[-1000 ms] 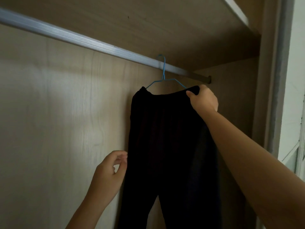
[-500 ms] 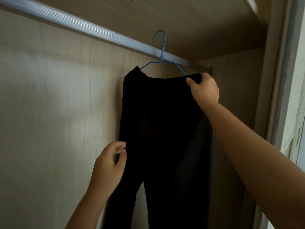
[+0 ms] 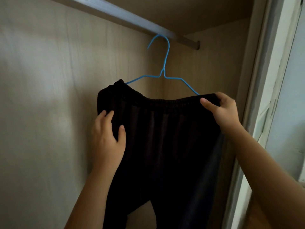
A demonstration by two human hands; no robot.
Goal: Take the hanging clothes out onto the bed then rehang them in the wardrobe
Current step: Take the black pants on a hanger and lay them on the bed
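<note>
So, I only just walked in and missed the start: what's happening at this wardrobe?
A person holds black trousers on a blue hanger, both hands gripping them: the right hand at the waistband's right end, the left hand at the left edge. The hanger's hook is at the rail; whether it sits over it is unclear.

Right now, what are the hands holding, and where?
Black trousers: right hand grips the waistband's right end, left hand the fabric just below its left end.
</note>
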